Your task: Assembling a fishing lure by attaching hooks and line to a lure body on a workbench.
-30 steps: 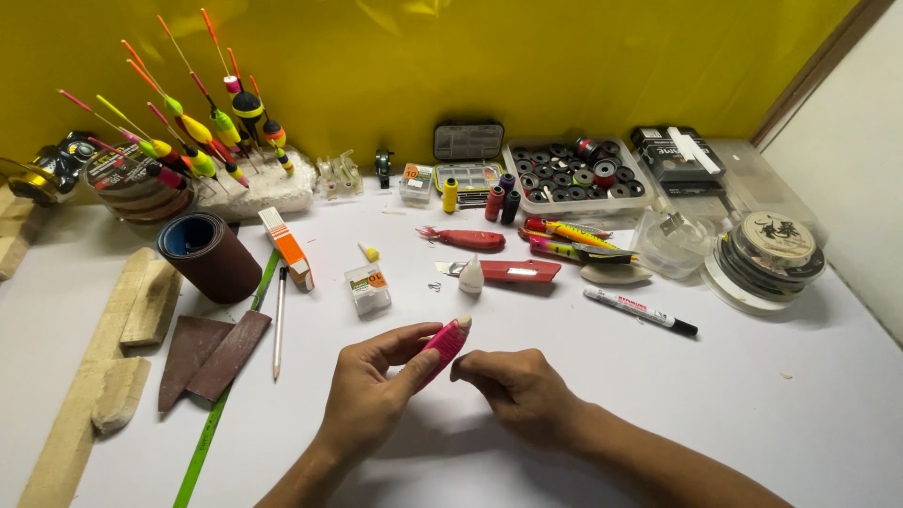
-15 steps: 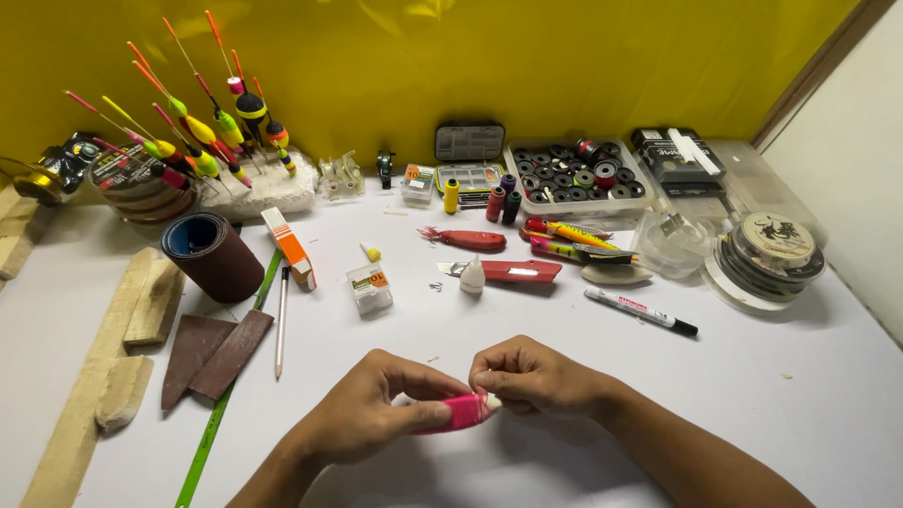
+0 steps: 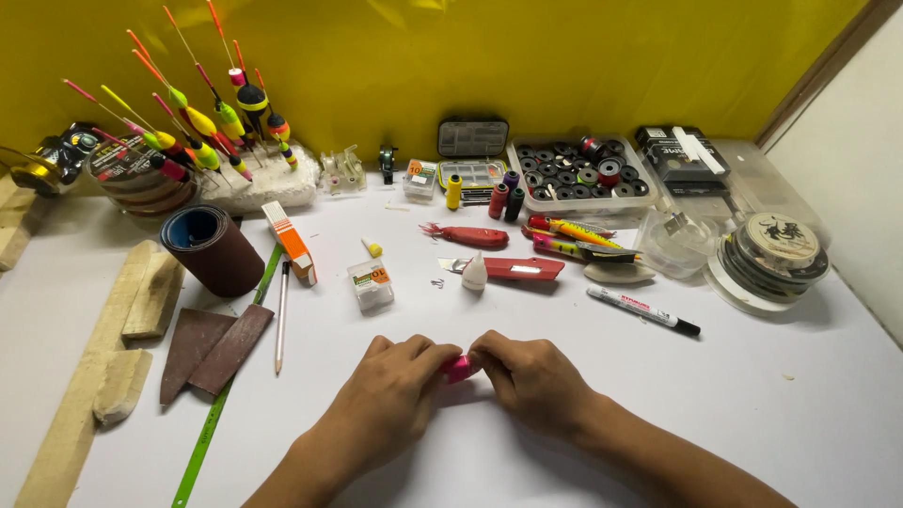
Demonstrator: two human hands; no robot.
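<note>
Pink lure [image 3: 460,367]: low over the white table [image 3: 752,414], pinched at each end; left hand [image 3: 393,400] fingers clamped on it; right hand [image 3: 533,378] likewise; marker [image 3: 643,311] and pencil [image 3: 280,317] nearby.

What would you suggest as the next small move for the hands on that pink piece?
Probably part the fingers slightly: both the left hand and the right hand pinch the pink piece low over the white table, hiding most of it.
</note>
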